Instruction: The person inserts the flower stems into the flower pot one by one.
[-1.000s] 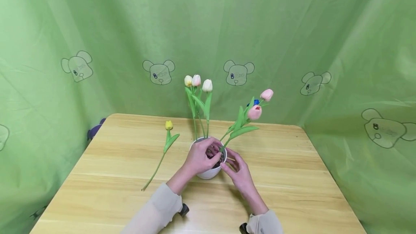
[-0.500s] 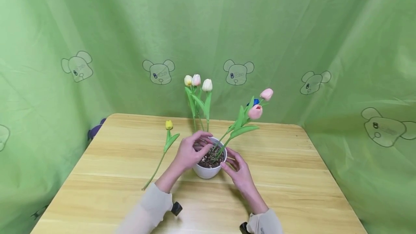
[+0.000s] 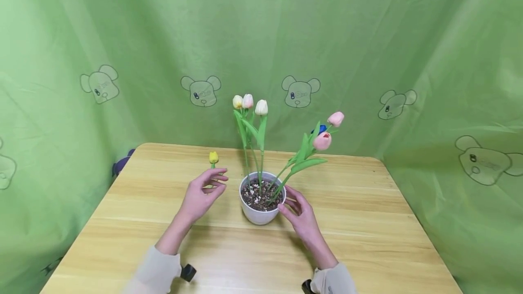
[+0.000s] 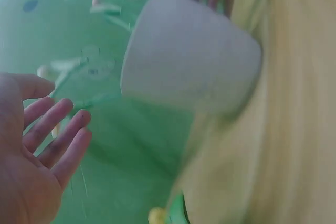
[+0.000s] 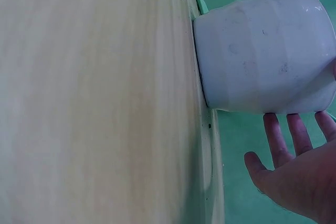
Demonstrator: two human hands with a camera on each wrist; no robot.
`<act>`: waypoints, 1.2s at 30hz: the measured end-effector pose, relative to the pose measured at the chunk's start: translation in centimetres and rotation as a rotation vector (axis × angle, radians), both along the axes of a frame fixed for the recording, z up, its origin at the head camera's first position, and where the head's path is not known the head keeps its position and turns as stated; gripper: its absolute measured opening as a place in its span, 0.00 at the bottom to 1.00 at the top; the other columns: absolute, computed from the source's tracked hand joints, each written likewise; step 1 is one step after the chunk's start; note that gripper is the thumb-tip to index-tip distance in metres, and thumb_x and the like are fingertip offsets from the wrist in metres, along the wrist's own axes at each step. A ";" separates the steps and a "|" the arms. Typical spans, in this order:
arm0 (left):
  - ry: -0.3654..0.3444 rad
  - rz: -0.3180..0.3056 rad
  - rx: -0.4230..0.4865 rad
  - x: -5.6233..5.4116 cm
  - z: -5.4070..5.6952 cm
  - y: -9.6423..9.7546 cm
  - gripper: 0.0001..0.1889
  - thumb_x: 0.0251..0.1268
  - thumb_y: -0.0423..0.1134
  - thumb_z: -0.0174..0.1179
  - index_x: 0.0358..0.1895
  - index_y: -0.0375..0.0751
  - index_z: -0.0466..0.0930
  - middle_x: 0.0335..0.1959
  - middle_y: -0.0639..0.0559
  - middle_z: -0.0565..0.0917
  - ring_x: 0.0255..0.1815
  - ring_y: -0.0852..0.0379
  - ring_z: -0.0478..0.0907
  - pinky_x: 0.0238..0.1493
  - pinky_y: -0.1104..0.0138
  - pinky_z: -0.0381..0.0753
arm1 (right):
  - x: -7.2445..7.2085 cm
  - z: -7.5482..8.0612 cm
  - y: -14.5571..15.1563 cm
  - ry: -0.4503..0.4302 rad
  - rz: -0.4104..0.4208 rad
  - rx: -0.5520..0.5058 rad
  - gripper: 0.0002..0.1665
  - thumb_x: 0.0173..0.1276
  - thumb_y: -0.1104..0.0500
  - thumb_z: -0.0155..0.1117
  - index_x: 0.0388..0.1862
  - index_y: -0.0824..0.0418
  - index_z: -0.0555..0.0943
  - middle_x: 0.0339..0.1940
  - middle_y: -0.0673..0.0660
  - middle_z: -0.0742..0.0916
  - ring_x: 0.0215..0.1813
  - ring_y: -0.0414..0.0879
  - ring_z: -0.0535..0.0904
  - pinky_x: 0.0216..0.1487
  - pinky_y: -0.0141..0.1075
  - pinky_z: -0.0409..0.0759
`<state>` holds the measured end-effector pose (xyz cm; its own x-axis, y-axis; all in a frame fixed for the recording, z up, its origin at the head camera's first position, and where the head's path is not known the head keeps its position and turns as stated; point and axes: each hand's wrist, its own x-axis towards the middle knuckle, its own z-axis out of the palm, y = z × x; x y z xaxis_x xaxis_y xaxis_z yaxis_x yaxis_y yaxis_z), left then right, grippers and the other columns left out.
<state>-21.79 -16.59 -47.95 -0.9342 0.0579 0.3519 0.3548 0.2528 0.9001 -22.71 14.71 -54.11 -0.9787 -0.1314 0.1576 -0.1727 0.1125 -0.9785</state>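
Note:
A white flower pot (image 3: 260, 217) filled with dark soil stands on the table, also large in the left wrist view. My right hand (image 3: 301, 218) rests its fingertips and thumb against the pot's right side, fingers fairly straight in the right wrist view. Left of the pot, my left hand (image 3: 202, 196) hovers with loose fingers, holding nothing. It overlaps a yellow artificial tulip (image 3: 214, 157) lying on the table, hiding most of its stem. In the pot, a yellowish-white tulip (image 3: 238, 101), a pale pink tulip (image 3: 248, 101) and a white tulip (image 3: 261, 107) stand upright.
Leaning right from the pot are a pink tulip (image 3: 336, 119), another pink tulip (image 3: 322, 141) with a red patch, and a blue tulip (image 3: 321, 129) behind them. The wooden table (image 3: 367, 226) is surrounded by a green curtain (image 3: 245, 26) printed with bear faces.
My left hand has let go of the stem area inside the pot and moved left, over the yellow tulip. My right hand has stayed at the pot.

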 end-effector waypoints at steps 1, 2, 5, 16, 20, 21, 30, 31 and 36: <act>-0.013 0.013 0.005 0.2 -0.4 -0.7 0.21 0.69 0.33 0.67 0.64 0.44 0.80 0.53 0.40 0.88 0.51 0.44 0.86 0.54 0.64 0.89 | 0.0 0.0 0.0 0.001 0.001 0.000 0.39 0.69 0.66 0.70 0.77 0.61 0.68 0.71 0.67 0.77 0.68 0.64 0.77 0.69 0.36 0.80; -0.026 0.025 0.009 0.4 -0.8 -1.3 0.21 0.69 0.33 0.67 0.64 0.44 0.80 0.53 0.40 0.88 0.52 0.43 0.86 0.54 0.65 0.89 | 0.0 0.0 0.0 0.001 0.002 -0.001 0.39 0.69 0.66 0.70 0.77 0.61 0.68 0.71 0.67 0.77 0.68 0.64 0.77 0.69 0.36 0.80; -0.061 0.062 0.002 0.8 -2.2 -3.0 0.20 0.70 0.31 0.66 0.64 0.44 0.80 0.53 0.40 0.87 0.51 0.43 0.86 0.52 0.68 0.89 | 0.0 0.1 -0.1 0.001 0.004 -0.003 0.39 0.69 0.66 0.70 0.77 0.61 0.68 0.71 0.67 0.77 0.68 0.64 0.77 0.68 0.34 0.80; -0.265 0.174 -0.138 1.1 -6.4 -7.0 0.22 0.70 0.32 0.66 0.66 0.40 0.78 0.58 0.38 0.85 0.51 0.43 0.86 0.44 0.65 0.89 | 0.0 0.2 -0.2 -0.006 0.004 -0.008 0.39 0.70 0.66 0.70 0.77 0.61 0.68 0.71 0.67 0.77 0.68 0.64 0.77 0.64 0.27 0.80; -0.371 0.179 -0.130 0.7 -7.2 -7.0 0.25 0.69 0.34 0.67 0.68 0.39 0.76 0.61 0.38 0.83 0.54 0.43 0.86 0.41 0.64 0.90 | 0.0 0.2 0.0 -0.018 -0.001 -0.009 0.39 0.69 0.66 0.70 0.77 0.61 0.68 0.71 0.67 0.77 0.68 0.64 0.77 0.63 0.26 0.80; -0.383 0.183 -0.128 0.6 -7.3 -6.9 0.25 0.68 0.34 0.68 0.67 0.39 0.76 0.61 0.38 0.83 0.54 0.43 0.86 0.41 0.64 0.90 | 0.0 0.2 0.0 -0.022 -0.001 -0.010 0.39 0.69 0.66 0.70 0.77 0.61 0.68 0.71 0.67 0.77 0.68 0.64 0.77 0.63 0.26 0.80; -0.380 0.190 -0.179 -0.6 -8.2 -5.5 0.31 0.51 0.25 0.74 0.63 0.39 0.80 0.56 0.40 0.86 0.43 0.50 0.87 0.43 0.62 0.91 | 0.1 0.3 0.0 -0.025 0.003 -0.016 0.39 0.69 0.66 0.70 0.77 0.60 0.68 0.72 0.67 0.77 0.69 0.64 0.76 0.64 0.26 0.80; -0.376 0.189 -0.189 -0.7 -8.2 -5.4 0.32 0.49 0.23 0.74 0.62 0.39 0.80 0.55 0.40 0.86 0.42 0.52 0.87 0.42 0.63 0.90 | 0.1 0.3 -0.1 -0.026 0.003 -0.016 0.39 0.70 0.66 0.70 0.77 0.61 0.68 0.72 0.67 0.77 0.69 0.64 0.76 0.64 0.26 0.80; -0.373 0.188 -0.175 -0.9 -8.4 -4.7 0.34 0.43 0.16 0.68 0.61 0.38 0.81 0.54 0.39 0.86 0.36 0.55 0.85 0.36 0.66 0.90 | 0.2 0.4 -0.1 -0.030 0.000 -0.018 0.39 0.70 0.66 0.70 0.78 0.61 0.68 0.72 0.67 0.77 0.69 0.65 0.76 0.64 0.27 0.80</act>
